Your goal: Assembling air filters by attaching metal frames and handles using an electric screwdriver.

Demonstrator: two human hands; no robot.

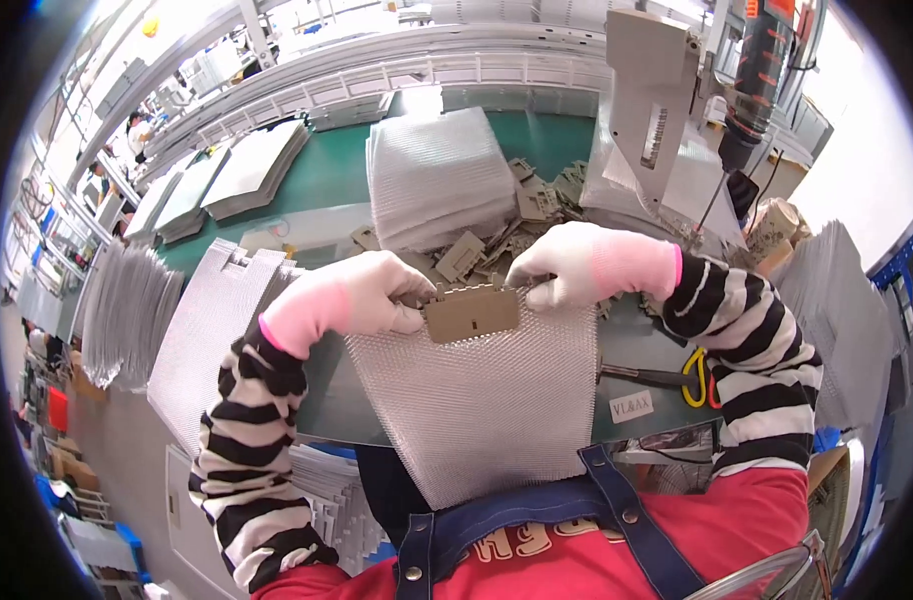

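Between my two gloved hands is a flat beige plastic part (473,315) with small teeth along its far edge. My left hand (372,295) pinches its left end, fingers closed. At the other end, my right hand (567,268) grips the far right corner between thumb and fingers. Under the part lies a sheet of clear bubble wrap (477,410), which hangs over the near table edge. Just beyond my hands is a loose heap of similar beige parts (464,257). Behind them stands a stack of bubble wrap sheets (439,170).
Scissors (695,378) with yellow and red handles lie right, beside a small white label (632,406). A pale upright machine (652,100) stands at the back right. More bubble wrap (217,330) and stacked flat sheets (262,170) are left on the green table (337,150).
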